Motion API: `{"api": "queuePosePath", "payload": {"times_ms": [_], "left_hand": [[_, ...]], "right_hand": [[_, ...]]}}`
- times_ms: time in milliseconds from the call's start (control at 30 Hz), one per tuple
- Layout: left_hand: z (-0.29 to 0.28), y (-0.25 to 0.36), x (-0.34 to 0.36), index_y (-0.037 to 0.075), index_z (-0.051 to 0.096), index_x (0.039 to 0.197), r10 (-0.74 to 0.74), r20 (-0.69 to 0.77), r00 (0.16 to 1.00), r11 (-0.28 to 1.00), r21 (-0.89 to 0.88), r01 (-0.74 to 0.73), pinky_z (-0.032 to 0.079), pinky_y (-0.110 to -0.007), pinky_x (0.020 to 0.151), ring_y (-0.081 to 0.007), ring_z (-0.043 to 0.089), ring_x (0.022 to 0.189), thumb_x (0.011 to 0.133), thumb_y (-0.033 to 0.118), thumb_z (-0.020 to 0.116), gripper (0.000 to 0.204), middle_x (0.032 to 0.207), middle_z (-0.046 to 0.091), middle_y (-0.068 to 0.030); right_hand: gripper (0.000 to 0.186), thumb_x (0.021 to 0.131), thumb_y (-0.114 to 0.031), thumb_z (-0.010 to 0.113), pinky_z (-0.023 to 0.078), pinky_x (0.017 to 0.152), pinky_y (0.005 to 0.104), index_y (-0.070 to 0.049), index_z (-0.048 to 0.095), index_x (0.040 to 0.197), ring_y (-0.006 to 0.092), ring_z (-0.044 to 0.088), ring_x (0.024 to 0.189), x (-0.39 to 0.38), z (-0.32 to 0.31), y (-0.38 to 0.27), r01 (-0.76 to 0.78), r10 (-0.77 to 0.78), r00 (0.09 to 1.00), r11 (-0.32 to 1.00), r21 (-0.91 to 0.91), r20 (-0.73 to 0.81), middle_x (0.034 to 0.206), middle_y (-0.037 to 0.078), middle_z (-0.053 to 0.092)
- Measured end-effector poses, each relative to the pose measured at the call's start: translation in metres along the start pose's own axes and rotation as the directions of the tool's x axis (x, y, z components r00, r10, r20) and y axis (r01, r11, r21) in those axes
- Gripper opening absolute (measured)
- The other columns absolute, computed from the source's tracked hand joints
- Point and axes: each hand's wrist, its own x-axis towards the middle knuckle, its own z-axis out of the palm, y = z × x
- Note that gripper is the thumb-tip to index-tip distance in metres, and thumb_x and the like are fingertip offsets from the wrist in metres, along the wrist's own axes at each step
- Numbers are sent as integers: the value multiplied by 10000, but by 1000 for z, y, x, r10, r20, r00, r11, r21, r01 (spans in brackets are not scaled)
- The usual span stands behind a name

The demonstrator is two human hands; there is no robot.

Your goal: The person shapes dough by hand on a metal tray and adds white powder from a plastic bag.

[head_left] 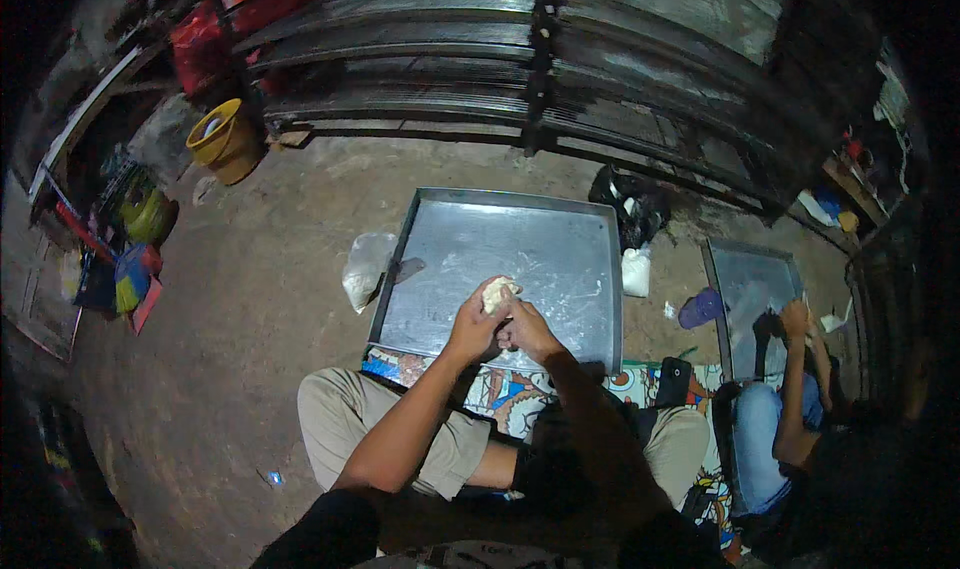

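A pale lump of dough (pixel 499 293) is held up over the near part of a large metal tray (pixel 480 231). My left hand (pixel 474 325) has its fingers wrapped round the dough from the left. From the right, my right hand (pixel 528 331) closes on the lump's lower side, its fingers curled and partly hidden. Both hands nearly touch each other. White, flour-like smears mark the tray's surface. Beside the tray's left wall lies a clear plastic bag (pixel 368 269) with white stuff in it.
A co-worker's hands (pixel 797 321) are over a second metal tray (pixel 745 269) at the right. Between the trays are a white bag (pixel 636 272), a purple item (pixel 700 309) and a black bag (pixel 640 209). A phone (pixel 674 381) rests on the patterned mat; a yellow bucket (pixel 226 147) stands far left.
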Motion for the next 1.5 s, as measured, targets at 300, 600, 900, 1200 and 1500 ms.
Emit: {"api": "queuePosePath", "payload": {"times_ms": [300, 600, 900, 1200, 1500], "left_hand": [[-5, 4, 0, 31, 613, 1077, -390, -26, 921, 870, -338, 359, 500, -271, 638, -97, 576, 694, 993, 341, 552, 327, 836, 641, -23], [-5, -28, 6, 44, 320, 1455, 35, 278, 960, 981, 172, -85, 418, -347, 1022, -209, 525, 1196, 898, 205, 697, 692, 1337, 535, -109], [-11, -3, 4, 64, 334, 1474, 71, 259, 963, 985, 136, -109, 443, -319, 975, -167, 544, 1122, 891, 142, 696, 691, 1260, 557, -86], [-4, -7, 5, 23, 639, 1091, -42, -90, 995, 975, 213, 60, 493, -285, 756, -123, 614, 850, 962, 246, 590, 262, 935, 677, -71], [-8, -5, 11, 11, 404, 1406, 129, 271, 954, 888, 396, -233, 348, -392, 1077, -300, 465, 1293, 869, 130, 662, 607, 1406, 457, -224]], "right_hand": [[390, 962, -557, 491, 329, 533, 257, -171, 521, 1004, 108, 415, 629, -11, 12, -12, -153, -4, 952, 859, 488, 305, 806, -19, 494], [266, 969, -336, 566, 453, 578, 283, -85, 598, 1049, 150, 588, 726, -3, 4, 14, 137, -97, 990, 816, 561, -99, 874, 29, 620], [426, 974, -427, 520, 485, 565, 323, -19, 624, 1038, 179, 590, 642, 3, -3, 2, 156, -113, 978, 954, 257, -174, 827, 73, 630], [573, 932, -649, 452, 424, 542, 295, -99, 597, 999, 147, 516, 609, -4, 18, -9, -58, 83, 994, 947, 315, -67, 803, 47, 584], [422, 940, -459, 595, 407, 524, 274, -39, 626, 913, 129, 529, 574, 3, -10, 0, 161, -148, 982, 981, 108, -121, 740, 29, 609]]}}
